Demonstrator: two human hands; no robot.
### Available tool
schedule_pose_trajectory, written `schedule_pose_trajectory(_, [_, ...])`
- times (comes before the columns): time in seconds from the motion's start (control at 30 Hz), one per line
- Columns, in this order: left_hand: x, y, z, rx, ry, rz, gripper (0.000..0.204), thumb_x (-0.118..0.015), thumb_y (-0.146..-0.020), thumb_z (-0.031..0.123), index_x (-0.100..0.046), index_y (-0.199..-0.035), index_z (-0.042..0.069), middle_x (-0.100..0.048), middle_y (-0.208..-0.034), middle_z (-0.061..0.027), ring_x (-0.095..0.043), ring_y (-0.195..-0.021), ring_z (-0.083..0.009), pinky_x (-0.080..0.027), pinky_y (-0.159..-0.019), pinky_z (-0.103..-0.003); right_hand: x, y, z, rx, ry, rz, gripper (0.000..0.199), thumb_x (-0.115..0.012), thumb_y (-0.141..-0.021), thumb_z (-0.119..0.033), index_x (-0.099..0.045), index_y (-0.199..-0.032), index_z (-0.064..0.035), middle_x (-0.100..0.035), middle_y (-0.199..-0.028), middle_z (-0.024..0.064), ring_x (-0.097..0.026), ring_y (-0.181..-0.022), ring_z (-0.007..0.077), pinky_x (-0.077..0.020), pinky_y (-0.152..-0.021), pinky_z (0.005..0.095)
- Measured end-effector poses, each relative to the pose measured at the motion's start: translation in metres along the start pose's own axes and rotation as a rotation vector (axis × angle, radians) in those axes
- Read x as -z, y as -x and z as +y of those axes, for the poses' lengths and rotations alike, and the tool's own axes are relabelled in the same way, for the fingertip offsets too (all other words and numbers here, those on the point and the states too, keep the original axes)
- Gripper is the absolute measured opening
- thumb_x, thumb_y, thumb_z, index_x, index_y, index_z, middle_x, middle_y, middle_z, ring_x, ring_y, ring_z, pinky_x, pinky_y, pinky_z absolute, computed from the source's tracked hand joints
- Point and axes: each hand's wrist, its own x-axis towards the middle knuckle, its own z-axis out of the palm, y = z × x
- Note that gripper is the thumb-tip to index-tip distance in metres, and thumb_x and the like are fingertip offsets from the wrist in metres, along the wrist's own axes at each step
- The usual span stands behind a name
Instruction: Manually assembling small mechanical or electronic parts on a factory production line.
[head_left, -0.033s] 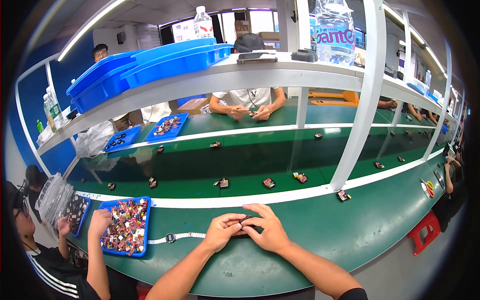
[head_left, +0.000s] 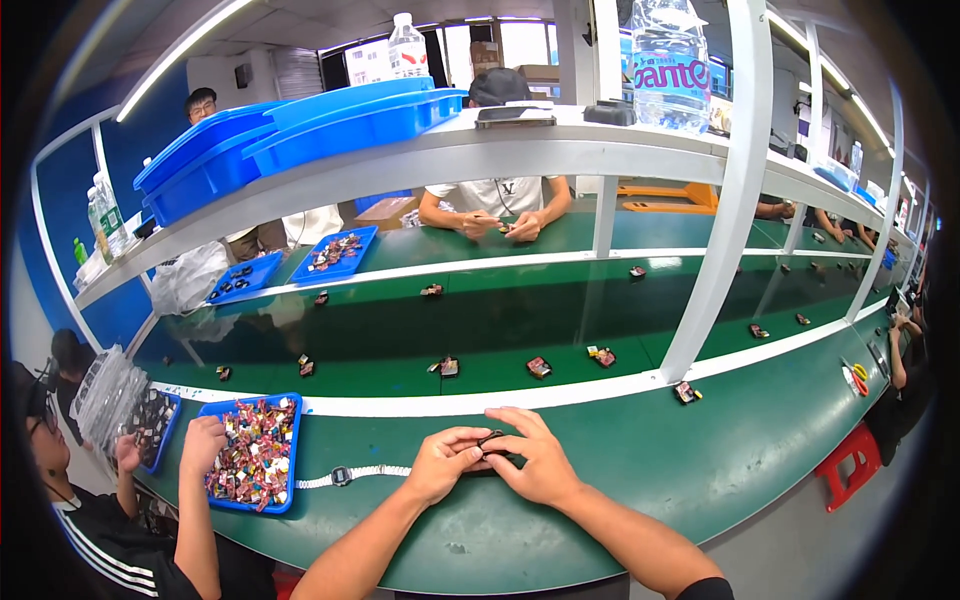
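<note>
My left hand (head_left: 447, 463) and my right hand (head_left: 532, 455) meet over the green work surface. Their fingertips pinch a small black part (head_left: 490, 438) between them. Fingers cover most of this part, so its exact kind is hidden. A wristwatch (head_left: 341, 476) with a pale metal band lies stretched out on the surface, just left of my left hand. Further left stands a blue tray (head_left: 296, 440) heaped with small red, white and yellow pieces. A co-worker's hand (head_left: 203, 440) is at that tray's left side.
A white post (head_left: 708, 230) rises ahead on the right. Small parts lie spaced along the green belt (head_left: 500, 372), and one small part (head_left: 686, 392) rests by the post's foot. Scissors (head_left: 856, 378) lie at far right, near a red stool (head_left: 850, 468). Across the belt sits another worker.
</note>
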Motion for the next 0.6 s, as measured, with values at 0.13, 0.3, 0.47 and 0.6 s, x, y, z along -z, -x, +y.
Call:
schedule_pose_trajectory(0.13, [0.0025,-0.0033,-0.0013,-0.008,0.043,-0.008,0.030,-0.060,-0.094,0.000,-0.055,-0.123,-0.004,-0.063,-0.118,-0.0173,-0.065,-0.107,-0.0258,-0.057,-0.094,-0.040,0.0015,0.0001,0.0038,-0.038,-0.039,-0.089,0.018,-0.071,-0.080,-0.007,-0.072,-0.098,-0.0095,-0.058,-0.132,0.0088,-0.049,-0.127,0.0316,-0.0412,-0.106,0.0426])
schedule_pose_trajectory(0.3, [0.0019,0.0001,-0.0003,-0.053,0.020,0.003,0.032,-0.054,-0.096,-0.001,-0.054,-0.127,-0.005,-0.062,-0.120,-0.0176,-0.064,-0.107,-0.0253,-0.057,-0.094,-0.038,0.0007,-0.0021,0.0064,-0.059,-0.081,-0.132,0.022,-0.069,-0.081,-0.007,-0.071,-0.103,-0.0101,-0.056,-0.134,0.0079,-0.049,-0.127,0.0311,-0.0394,-0.108,0.0428])
schedule_pose_trajectory(0.47, [-0.0054,-0.0023,0.0032,-0.006,0.020,0.011,0.031,-0.053,-0.096,-0.001,-0.054,-0.127,-0.004,-0.063,-0.119,-0.0159,-0.064,-0.107,-0.0222,-0.057,-0.093,-0.036,0.0050,-0.0018,0.0040,-0.059,-0.042,-0.010,0.016,-0.068,-0.080,-0.004,-0.069,-0.095,-0.0077,-0.060,-0.120,0.0075,-0.057,-0.113,0.0273,-0.0505,-0.092,0.0364])
schedule_pose_trajectory(0.6, [-0.0039,-0.0026,0.0020,0.010,0.000,0.008,0.031,-0.053,-0.097,-0.001,-0.055,-0.127,-0.004,-0.063,-0.118,-0.0149,-0.064,-0.106,-0.0208,-0.058,-0.092,-0.035,0.0045,-0.0037,0.0061,0.090,0.048,0.024,0.015,-0.069,-0.077,-0.002,-0.067,-0.090,-0.0070,-0.061,-0.105,0.0055,-0.061,-0.097,0.0242,-0.0542,-0.076,0.0334])
